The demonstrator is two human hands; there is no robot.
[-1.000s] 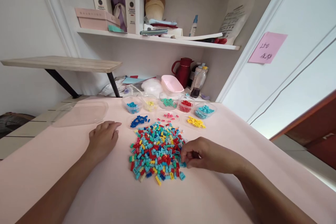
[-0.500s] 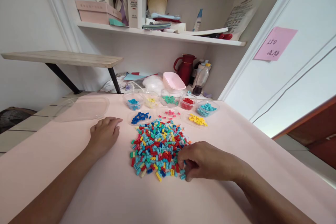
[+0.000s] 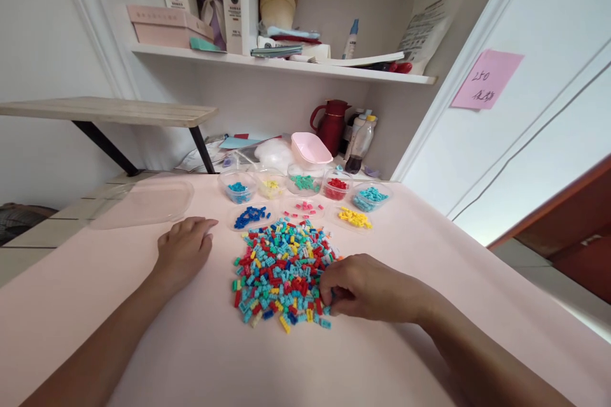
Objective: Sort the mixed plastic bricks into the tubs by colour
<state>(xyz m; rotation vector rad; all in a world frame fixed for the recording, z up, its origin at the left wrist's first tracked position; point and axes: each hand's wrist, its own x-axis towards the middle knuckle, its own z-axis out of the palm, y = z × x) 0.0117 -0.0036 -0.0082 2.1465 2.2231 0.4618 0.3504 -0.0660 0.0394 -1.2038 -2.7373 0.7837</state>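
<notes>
A pale pink bench fills the lower view, with a white shelf above its far end. A clear plastic lid lies at the far left of the bench. In the middle sits a pile of small bricks in red, teal, yellow and blue. Behind it stands a row of clear tubs holding bricks sorted by colour, with small sorted heaps just in front of them. The left hand rests flat and released on the bench, just left of the pile. The right hand is at the pile's right edge, fingers curled and pinching among the bricks; what it grasps is hidden.
</notes>
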